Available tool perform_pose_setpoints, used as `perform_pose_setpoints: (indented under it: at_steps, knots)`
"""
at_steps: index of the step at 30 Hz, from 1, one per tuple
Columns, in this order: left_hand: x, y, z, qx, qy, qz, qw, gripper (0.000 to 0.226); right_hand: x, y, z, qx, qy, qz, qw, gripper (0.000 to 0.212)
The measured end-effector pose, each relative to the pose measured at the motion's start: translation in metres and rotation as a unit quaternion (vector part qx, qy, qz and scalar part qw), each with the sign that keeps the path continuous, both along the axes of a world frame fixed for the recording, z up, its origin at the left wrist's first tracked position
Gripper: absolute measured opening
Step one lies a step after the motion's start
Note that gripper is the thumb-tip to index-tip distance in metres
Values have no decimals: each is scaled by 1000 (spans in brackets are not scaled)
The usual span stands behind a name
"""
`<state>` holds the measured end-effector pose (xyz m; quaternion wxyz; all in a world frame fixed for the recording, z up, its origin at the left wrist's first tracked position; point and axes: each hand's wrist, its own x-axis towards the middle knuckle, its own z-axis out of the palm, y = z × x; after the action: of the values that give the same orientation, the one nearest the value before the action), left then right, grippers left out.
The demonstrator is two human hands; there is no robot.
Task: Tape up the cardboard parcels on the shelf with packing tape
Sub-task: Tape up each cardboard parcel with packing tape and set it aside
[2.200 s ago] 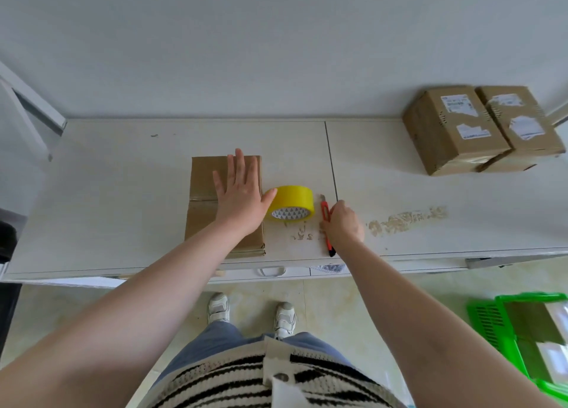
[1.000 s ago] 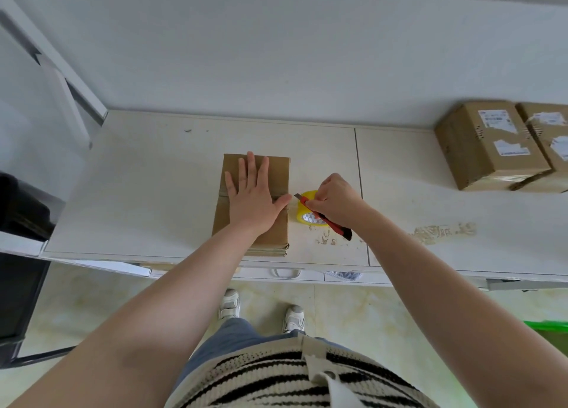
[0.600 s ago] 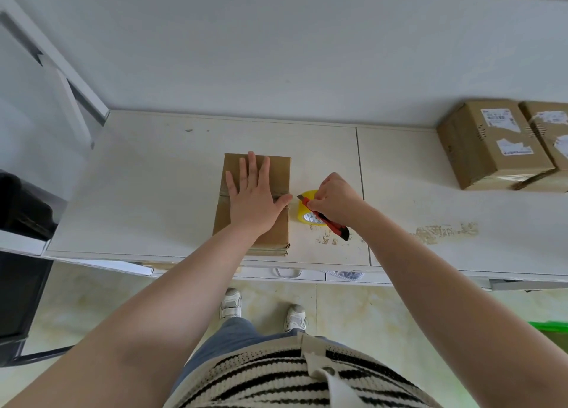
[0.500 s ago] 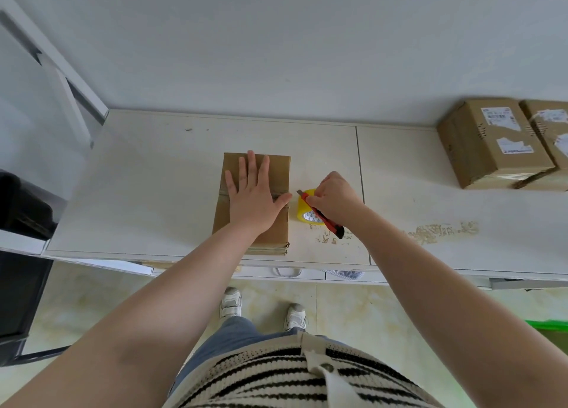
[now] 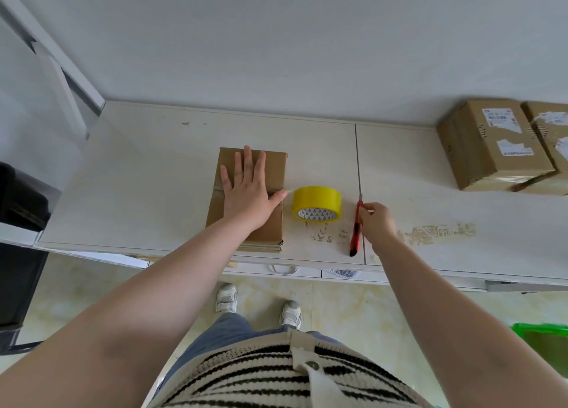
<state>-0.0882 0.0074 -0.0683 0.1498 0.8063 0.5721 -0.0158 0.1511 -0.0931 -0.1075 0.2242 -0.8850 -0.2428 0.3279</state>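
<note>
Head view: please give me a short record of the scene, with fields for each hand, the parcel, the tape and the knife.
left hand: flat, pressing on the parcel
right hand: fingers curled on the knife
parcel: lying on the shelf, tape strip across its top
tape roll: yellow, on the shelf right of the parcel
knife: red, lying on the shelf, blade out

A green bin [image 5: 541, 335] shows at the lower right edge of the frame, on the pale tiled floor [image 5: 344, 306]. A black object [image 5: 18, 238] sits at the left edge. White sneakers [image 5: 226, 297] stand at lower centre, above a striped knitted top [image 5: 261, 374]
</note>
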Motion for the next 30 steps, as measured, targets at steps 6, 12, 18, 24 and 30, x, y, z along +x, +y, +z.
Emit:
perform_pose_setpoints:
  at_steps: [6, 12, 18, 24, 30]
  knots:
    - [-1, 0, -2, 7, 5, -4, 1000, 90, -29, 45, 48, 137, -67, 209, 966, 30]
    - [-2, 0, -3, 19, 0, -2, 1000, 91, -64, 93, 60, 13, -17, 479, 878, 27]
    - [-2, 0, -3, 11, -5, -3, 1000, 90, -57, 94, 64, -29, 61, 461, 885, 12]
    - [-3, -2, -4, 14, -5, -7, 1000, 86, -57, 81, 72, 13, 90, 401, 912, 8]
    - [-2, -4, -5, 24, 11, -8, 1000, 83, -38, 48, 72, 26, 107, 297, 948, 7]
